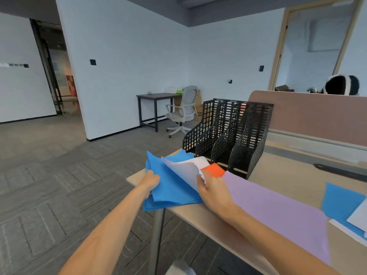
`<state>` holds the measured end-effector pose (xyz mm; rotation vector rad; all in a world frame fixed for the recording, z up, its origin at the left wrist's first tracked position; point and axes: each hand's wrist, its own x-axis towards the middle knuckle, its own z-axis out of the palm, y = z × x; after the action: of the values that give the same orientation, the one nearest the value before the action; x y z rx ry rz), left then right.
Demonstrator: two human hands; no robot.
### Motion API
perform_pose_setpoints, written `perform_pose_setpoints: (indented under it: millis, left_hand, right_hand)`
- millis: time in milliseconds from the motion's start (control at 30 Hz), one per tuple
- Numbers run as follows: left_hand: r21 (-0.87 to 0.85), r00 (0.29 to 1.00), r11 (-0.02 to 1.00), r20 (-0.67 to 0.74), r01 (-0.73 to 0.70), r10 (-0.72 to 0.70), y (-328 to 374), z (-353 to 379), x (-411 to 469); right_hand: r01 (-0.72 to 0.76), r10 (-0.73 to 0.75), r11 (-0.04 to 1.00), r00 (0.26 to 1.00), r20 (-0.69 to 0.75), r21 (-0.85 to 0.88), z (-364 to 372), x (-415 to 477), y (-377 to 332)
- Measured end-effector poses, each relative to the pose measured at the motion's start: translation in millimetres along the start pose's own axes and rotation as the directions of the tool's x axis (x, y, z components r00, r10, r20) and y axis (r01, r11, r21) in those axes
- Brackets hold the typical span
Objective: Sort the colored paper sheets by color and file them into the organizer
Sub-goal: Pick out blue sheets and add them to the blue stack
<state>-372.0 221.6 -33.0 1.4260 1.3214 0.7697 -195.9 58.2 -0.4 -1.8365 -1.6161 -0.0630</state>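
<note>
My left hand [152,181] grips the blue sheets [172,188], right hand [213,192] pinches curled-up white sheets [184,167], black organizer [228,135] just behind on the counter [278,175].

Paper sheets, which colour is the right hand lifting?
The white sheets, curled up off the blue stack in the right hand; orange and purple lie flat.

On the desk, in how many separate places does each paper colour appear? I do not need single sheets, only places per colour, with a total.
Blue: 2 (blue stack held by the left hand; blue sheet at right)
White: 2 (white sheets pinched by the right hand; white sheet at right edge)
Orange: 1 (orange paper)
Purple: 1 (purple paper)
Total: 6
</note>
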Motion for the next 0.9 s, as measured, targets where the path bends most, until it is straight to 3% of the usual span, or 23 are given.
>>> perform_pose_setpoints:
  millis: [300, 567, 800, 900]
  left_hand:
    - [0.205, 0.997, 0.979, 0.081, 0.005, -0.022, 4.2, -5.7, -2.5]
    - [0.332, 0.986, 0.942, 0.129, 0.055, -0.103, 8.2, -16.7, -5.4]
    - [0.412, 0.976, 0.907, 0.151, 0.082, -0.157, 21.2, -3.7, 3.8]
    - [0.488, 0.986, 0.871, 0.107, 0.063, -0.131, 22.9, -2.4, 8.2]
  right_hand:
    - [0.171, -0.156, 0.984, 0.957, 0.243, -0.040, 18.3, -16.0, -4.0]
    - [0.198, -0.190, 0.980, 0.967, 0.172, -0.028, 5.7, -17.1, -4.3]
    - [0.265, -0.246, 0.960, 0.952, 0.181, -0.088, 11.6, -16.9, -1.6]
    - [0.273, -0.261, 0.962, 0.942, 0.209, -0.029, 12.8, -16.8, -0.9]
